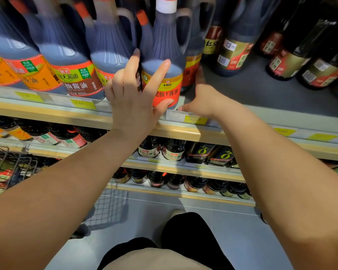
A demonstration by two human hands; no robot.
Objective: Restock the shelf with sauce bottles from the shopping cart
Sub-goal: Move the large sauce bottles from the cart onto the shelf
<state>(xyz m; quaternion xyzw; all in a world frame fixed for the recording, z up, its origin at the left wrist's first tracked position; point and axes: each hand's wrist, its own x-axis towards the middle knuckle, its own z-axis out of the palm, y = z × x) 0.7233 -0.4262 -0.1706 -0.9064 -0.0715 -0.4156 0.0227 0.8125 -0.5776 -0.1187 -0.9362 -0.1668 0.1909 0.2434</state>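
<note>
soy sauce bottle (165,61) upright at shelf (261,94) front edge, long axis vertical, cap up. left hand (133,98) fingers and thumb clasp its label. right hand (201,98) fingers partly hidden behind it; grip unclear.

The grey shelf (261,94) carries big-handled sauce bottles (66,59) at left, darker bottles (289,63) at right.

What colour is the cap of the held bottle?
White with a red top: the cap of the sauce bottle, head view.
</note>
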